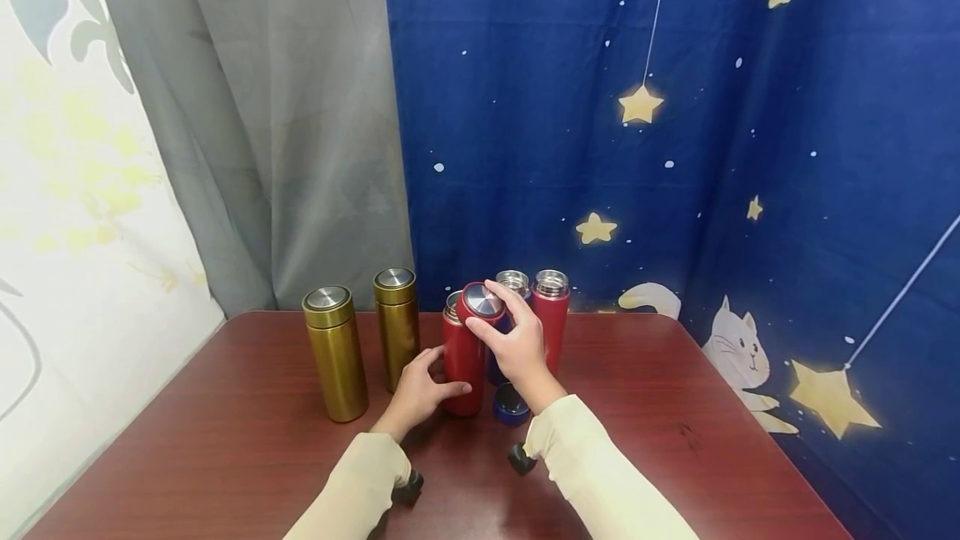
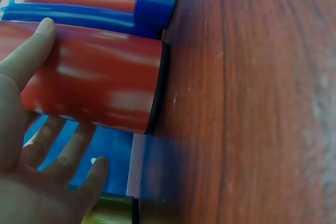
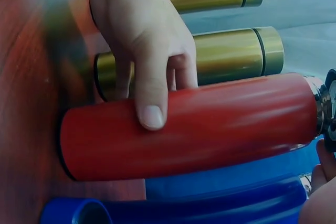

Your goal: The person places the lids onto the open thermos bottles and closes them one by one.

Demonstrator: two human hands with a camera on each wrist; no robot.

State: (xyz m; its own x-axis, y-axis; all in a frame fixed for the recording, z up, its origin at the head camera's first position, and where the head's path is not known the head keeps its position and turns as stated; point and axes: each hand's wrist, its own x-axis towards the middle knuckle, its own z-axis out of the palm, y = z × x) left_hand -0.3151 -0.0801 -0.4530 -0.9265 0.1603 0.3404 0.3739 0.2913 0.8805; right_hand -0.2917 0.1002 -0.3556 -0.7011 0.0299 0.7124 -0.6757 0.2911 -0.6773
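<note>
My left hand (image 1: 415,394) holds a red thermos flask (image 1: 463,369) low on its body, the thumb across the front and the fingers round the far side. The flask stands upright on the table, its steel neck uncovered. My right hand (image 1: 522,348) grips a red lid (image 1: 483,300) with a silver disc top between thumb and fingers. In the head view the tilted lid partly covers the flask's mouth. The right wrist view has the lid (image 3: 331,114) close by the steel neck at the frame's edge; whether they touch I cannot tell.
Two gold flasks (image 1: 337,365) with lids on stand to the left. Right of the held flask are a lidless blue flask (image 1: 513,280), partly hidden, and another lidless red flask (image 1: 553,315). A blue lid (image 1: 511,407) lies on the brown table (image 1: 637,440) in front. Curtains hang behind.
</note>
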